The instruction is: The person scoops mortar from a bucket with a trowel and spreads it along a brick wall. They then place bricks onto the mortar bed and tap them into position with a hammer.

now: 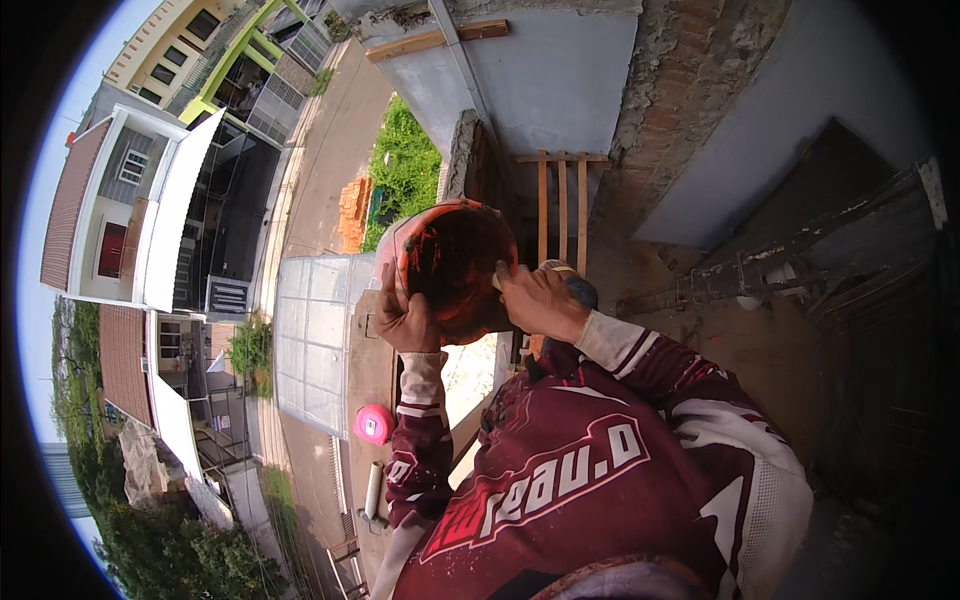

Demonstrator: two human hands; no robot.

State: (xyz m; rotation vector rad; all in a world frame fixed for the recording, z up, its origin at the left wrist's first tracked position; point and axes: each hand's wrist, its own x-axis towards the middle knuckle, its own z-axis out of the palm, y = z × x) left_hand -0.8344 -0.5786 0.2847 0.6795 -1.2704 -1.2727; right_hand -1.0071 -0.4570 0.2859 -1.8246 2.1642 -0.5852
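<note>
A round orange-red, bucket-like vessel (460, 225) is tipped so that its dark, stained hollow shows. My left hand (408, 322) grips its near left rim, the thumb on the inner side. At the right rim, my right hand (540, 303) is closed on a small pale-yellow piece (497, 281), whose kind I cannot make out. Just beyond that wrist is a dark rounded thing (580, 290) with a yellowish edge, partly hidden by the hand. Long maroon and white sleeves cover both my arms.
On the narrow ledge (368, 370) at left lie a pink round case (373, 424) and a pale-handled tool (374, 495). Past it are a translucent roof (318, 335) and a street far below. A wooden frame (563, 205) leans ahead; a dirty ladder-like frame (800, 240) stands right.
</note>
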